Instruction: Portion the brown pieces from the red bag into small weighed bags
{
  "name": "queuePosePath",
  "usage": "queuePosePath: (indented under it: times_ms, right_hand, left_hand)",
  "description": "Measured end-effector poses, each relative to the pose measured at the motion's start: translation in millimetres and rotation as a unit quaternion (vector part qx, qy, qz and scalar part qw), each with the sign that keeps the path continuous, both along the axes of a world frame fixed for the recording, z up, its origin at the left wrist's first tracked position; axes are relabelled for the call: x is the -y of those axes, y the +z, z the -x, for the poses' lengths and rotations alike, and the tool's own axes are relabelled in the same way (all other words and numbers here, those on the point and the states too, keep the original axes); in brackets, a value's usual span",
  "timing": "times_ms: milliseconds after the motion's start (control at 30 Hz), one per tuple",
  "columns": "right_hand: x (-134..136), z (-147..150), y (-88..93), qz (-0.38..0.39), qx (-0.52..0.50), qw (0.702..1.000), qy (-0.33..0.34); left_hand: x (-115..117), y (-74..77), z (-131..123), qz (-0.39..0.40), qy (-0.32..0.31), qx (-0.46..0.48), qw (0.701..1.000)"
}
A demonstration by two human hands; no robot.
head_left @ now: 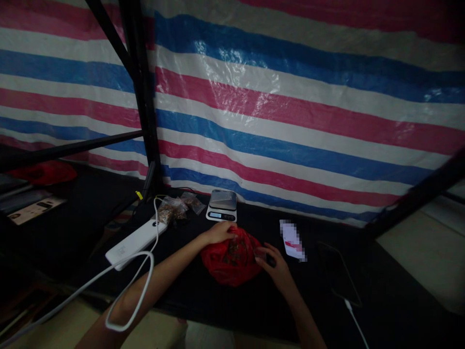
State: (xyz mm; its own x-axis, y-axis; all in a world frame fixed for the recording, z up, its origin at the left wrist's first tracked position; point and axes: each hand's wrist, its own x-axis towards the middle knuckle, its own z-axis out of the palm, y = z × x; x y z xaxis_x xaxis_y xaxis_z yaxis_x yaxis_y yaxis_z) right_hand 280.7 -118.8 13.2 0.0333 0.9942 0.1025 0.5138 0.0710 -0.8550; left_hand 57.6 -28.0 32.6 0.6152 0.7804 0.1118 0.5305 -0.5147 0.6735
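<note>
A red plastic bag lies on the black table, its mouth open on a heap of small brownish pieces. At the bag's upper left rim my left hand is closed on the red plastic. My right hand is at the bag's right side, fingers curled round a small clear and dark item whose shape is hard to make out. Just behind the bag stands a white digital scale with a lit display. Small clear bags with brownish contents lie to the left of the scale.
A white power strip with a looping white cable is at the left. To the right lie a bright-screened phone and a dark phone on a cable. A black metal frame rises before a striped sheet.
</note>
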Motion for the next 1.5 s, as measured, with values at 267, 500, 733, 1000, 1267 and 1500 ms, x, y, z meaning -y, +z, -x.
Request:
queuePosePath:
  times_ms: [267,500,733,1000,1267,1500]
  right_hand:
    - [-33.8,5.4,30.6,0.019,-0.041,0.996,0.072]
    - [-52.1,14.7,108.6,-0.189,0.224,0.947,0.132]
    - [-43.5,28.9,128.2,-0.264,0.373,0.870,0.187]
    - [-39.2,24.2,113.0,-0.279,0.406,0.852,0.178]
    - [-39.9,19.3,98.8,-0.190,0.419,0.870,0.180]
    - [-56.2,23.2,84.8,-0.129,0.359,0.906,0.187]
  left_hand:
    - [5.6,14.1,10.6,-0.046,0.032,0.117,0.992]
    - [-2.1,19.6,26.1,-0.008,0.080,0.240,0.967]
    - [-4.1,20.4,27.8,-0.009,0.079,0.220,0.972]
    - [-4.4,24.4,11.1,-0.140,0.157,0.163,0.964]
    - [-10.8,24.7,-9.4,-0.062,0.123,0.194,0.971]
    - [-9.2,28.7,-13.5,-0.108,0.056,0.140,0.983]
